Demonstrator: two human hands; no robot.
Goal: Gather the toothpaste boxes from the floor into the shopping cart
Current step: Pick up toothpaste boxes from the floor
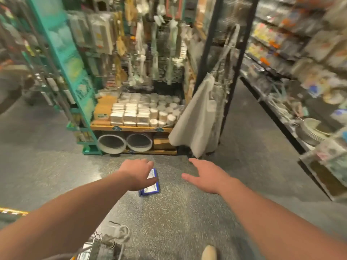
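- Two hands reach out above the speckled floor (178, 222).
- Blue toothpaste boxes (151, 189) lie on the floor, partly under the left hand (137, 173); whether it grips them cannot be told.
- Right hand (204, 175) is spread and empty, just right of the boxes, not touching them.
- Shopping cart (93, 244) corner shows at lower left.

Shop aisle, stocked shelves (293, 53), hanging packaged goods (142, 44), wire cart (93, 246)
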